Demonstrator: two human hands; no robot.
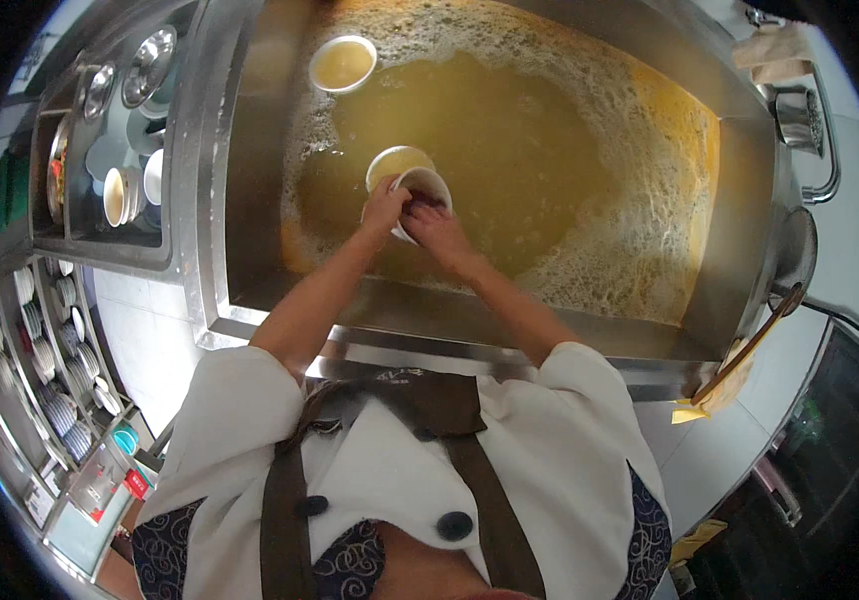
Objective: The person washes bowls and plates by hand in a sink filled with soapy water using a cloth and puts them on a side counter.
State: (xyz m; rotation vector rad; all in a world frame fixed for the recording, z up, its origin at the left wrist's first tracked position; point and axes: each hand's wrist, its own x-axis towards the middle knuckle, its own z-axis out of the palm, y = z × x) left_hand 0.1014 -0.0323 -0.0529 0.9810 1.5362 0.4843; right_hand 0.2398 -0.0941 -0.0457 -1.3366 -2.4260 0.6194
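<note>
My left hand point(384, 208) grips the rim of a white bowl point(423, 182), which is tilted with its mouth facing up and toward me. The fingers of my right hand point(435, 232) reach inside that bowl, pressed to a dark reddish patch; whether it is a cloth or a stain I cannot tell. Just behind it a second white bowl point(399, 159) lies in the cloudy yellow water, close to my left fingers. Another white bowl point(343, 64), full of the same liquid, floats at the far left of a large stainless steel sink point(257, 157).
Foam rings the water. Left of the sink, a second basin point(118, 247) holds stacked bowls point(123, 196) and metal lids point(150, 66). Below it stands a rack of plates point(62, 409). On the right are a strainer point(795, 247) with a wooden handle and a metal pot point(797, 116).
</note>
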